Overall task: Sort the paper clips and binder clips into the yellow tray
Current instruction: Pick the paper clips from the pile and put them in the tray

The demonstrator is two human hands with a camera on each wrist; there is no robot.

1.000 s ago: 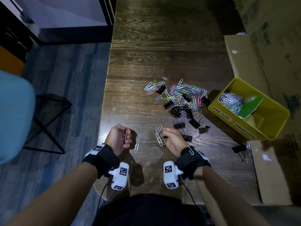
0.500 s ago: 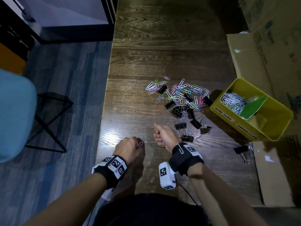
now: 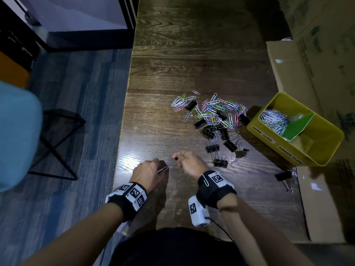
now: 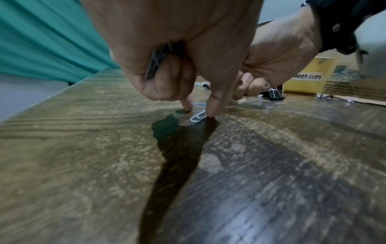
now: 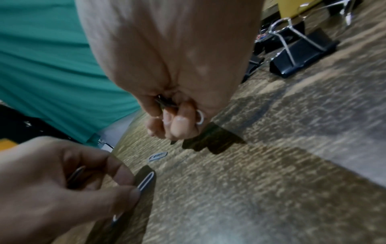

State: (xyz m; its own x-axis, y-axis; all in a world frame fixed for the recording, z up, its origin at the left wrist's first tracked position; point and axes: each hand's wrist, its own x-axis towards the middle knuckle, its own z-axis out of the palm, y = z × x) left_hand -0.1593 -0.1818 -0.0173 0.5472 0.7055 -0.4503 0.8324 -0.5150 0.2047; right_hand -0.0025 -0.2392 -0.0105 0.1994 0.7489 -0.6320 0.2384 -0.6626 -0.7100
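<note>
My left hand (image 3: 153, 167) is low over the table's near part, its curled fingers gripping a few paper clips (image 4: 155, 62) in the palm. Its thumb and forefinger tips pinch at a white paper clip (image 4: 198, 117) lying on the wood, seen also as a clip (image 3: 162, 169) from the head. My right hand (image 3: 178, 158) hovers just to the right, fist curled round a bunch of paper clips (image 5: 165, 100). A small clip (image 5: 158, 156) lies between the hands. The mixed pile (image 3: 211, 116) lies further back. The yellow tray (image 3: 326, 150) holds paper clips (image 3: 272, 120) in its far compartment.
Black binder clips (image 3: 221, 162) lie just right of my right hand, one more binder clip (image 3: 284, 176) by the flat cardboard (image 3: 322, 208). Cardboard boxes (image 3: 317, 54) line the right side. The table's left edge (image 3: 123, 131) drops to the floor, with a teal chair (image 3: 17, 135) beside it.
Both hands turned palm down and dropped toward the table. The left hand came onto the loose white clip; the right hand closed its fist round its bunch and drew nearer.
</note>
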